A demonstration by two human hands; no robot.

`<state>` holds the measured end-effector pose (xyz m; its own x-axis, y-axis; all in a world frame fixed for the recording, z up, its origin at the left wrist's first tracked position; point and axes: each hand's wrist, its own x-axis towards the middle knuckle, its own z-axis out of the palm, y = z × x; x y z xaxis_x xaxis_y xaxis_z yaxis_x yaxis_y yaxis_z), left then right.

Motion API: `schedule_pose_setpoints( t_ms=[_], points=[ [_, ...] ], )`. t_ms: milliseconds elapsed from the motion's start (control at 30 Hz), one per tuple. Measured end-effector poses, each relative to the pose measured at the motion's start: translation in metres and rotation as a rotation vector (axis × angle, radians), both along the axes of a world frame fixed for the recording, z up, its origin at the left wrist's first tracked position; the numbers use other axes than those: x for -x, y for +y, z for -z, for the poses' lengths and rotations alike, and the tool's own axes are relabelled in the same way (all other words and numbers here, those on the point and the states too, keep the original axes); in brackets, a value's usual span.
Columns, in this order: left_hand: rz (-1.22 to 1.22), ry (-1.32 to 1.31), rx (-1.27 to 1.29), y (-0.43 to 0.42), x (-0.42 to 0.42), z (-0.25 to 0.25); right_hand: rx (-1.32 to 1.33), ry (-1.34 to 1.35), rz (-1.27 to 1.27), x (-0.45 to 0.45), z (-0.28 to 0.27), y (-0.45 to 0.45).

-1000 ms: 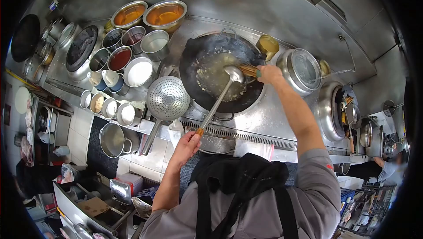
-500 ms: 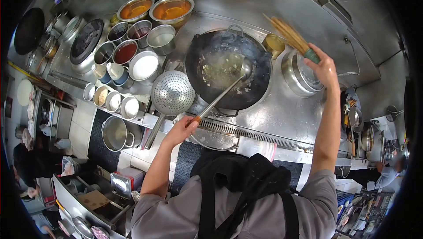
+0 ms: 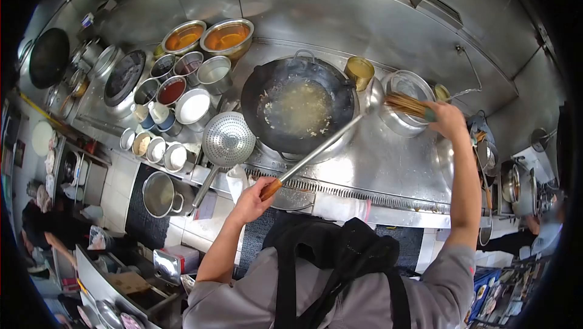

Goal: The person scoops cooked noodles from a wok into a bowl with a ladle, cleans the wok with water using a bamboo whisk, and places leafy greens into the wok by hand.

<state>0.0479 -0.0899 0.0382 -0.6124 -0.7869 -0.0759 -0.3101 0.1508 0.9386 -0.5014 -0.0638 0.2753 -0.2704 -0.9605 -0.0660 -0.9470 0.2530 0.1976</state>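
In my left hand is a long ladle, gripped by its wooden handle. Its bowl has come out past the right rim of the wok, beside the brush tips. My right hand is closed around the green-bound end of a bamboo wok brush. The bristles point left over a round metal pot; whether they touch the pot or the ladle I cannot tell. Cloudy liquid with pale bits lies in the wok. A perforated strainer rests left of the wok, its handle toward me.
Behind the wok's right side stands a tin can. To the left are seasoning containers and two steel bowls of orange liquid. A white cloth lies at the counter's front edge. Other people are at both sides.
The ladle's bowl has left the wok and moved right to beside the pot. My right hand has lowered the brush from above the can to over the pot.
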Motion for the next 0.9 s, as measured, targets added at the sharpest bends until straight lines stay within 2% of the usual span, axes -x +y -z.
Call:
schedule_pose_setpoints(
  t_ms=[33,100,167,233,300,367,433,500,533,600,633,700,767,833,867,900],
  points=[
    [-0.016,-0.007,-0.006,0.008,0.006,-0.002,0.043,0.002,0.019,0.019,-0.005,0.023],
    [0.070,0.014,-0.145,0.030,0.023,-0.003,0.357,-0.111,-0.034,0.047,-0.005,0.071],
    [0.081,0.014,-0.272,0.054,0.044,0.028,0.551,-0.453,0.155,0.046,0.001,0.110],
    [0.164,0.200,-0.320,0.080,0.068,0.059,0.723,-0.610,0.227,0.057,0.047,0.149],
    [0.213,0.151,-0.469,0.102,0.093,0.078,0.819,-0.853,0.387,0.034,0.088,0.183],
    [0.216,0.191,-0.492,0.122,0.122,0.117,0.882,-1.020,0.467,0.013,0.138,0.206],
    [0.154,0.175,-0.533,0.137,0.150,0.119,0.828,-1.087,0.576,0.002,0.184,0.222],
    [0.054,0.145,-0.498,0.156,0.176,0.149,0.769,-1.167,0.656,-0.020,0.203,0.224],
    [0.040,0.150,-0.511,0.152,0.179,0.141,0.748,-1.178,0.683,-0.029,0.210,0.221],
    [0.557,-0.191,-0.595,0.128,0.177,0.102,0.707,-1.204,0.599,-0.035,0.221,0.210],
    [0.552,-0.181,-0.605,0.122,0.167,0.096,0.670,-1.206,0.563,-0.052,0.208,0.196],
    [0.357,-0.092,-0.030,0.107,0.134,0.087,0.570,-1.174,0.538,-0.081,0.177,0.162],
    [-0.112,0.062,0.224,0.074,0.094,0.077,0.487,-1.130,0.517,-0.106,0.156,0.116],
    [-0.548,0.012,0.146,0.029,0.035,0.055,0.373,-1.151,0.337,-0.125,0.142,0.061],
    [-0.725,0.039,0.090,0.006,0.006,0.061,0.262,-1.138,0.223,-0.127,0.141,0.030],
    [-0.854,-0.052,0.146,-0.014,-0.025,0.077,0.148,-1.121,0.112,-0.125,0.145,-0.005]
  ],
)
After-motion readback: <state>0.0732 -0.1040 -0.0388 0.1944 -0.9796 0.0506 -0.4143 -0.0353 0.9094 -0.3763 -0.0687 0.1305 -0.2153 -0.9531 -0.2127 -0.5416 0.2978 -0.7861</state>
